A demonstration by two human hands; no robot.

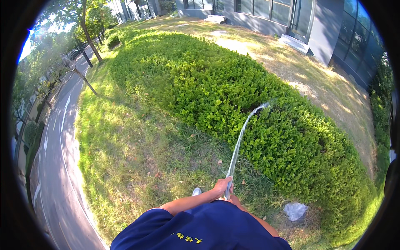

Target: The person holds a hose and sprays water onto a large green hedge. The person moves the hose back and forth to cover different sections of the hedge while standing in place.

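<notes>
My left hand (223,186) is closed around the front end of a pale grey hose (227,192). Lower down, close to my dark blue shirt, my right hand (233,199) grips the same hose; much of it is hidden by the shirt. A stream of water (239,142) leaves the hose in an arc, bends to the right at its top and lands among the leaves of a trimmed green hedge (200,84). Where the water falls, a dark gap shows in the foliage.
Patchy grass (147,150) with fallen leaves lies underfoot, by my shoe (197,191). A clear plastic bag (295,211) rests at the hedge's base on the right. A paved road (62,162) curves along the left, near slim trees (89,39). Beyond the hedge stands a grey building (328,28).
</notes>
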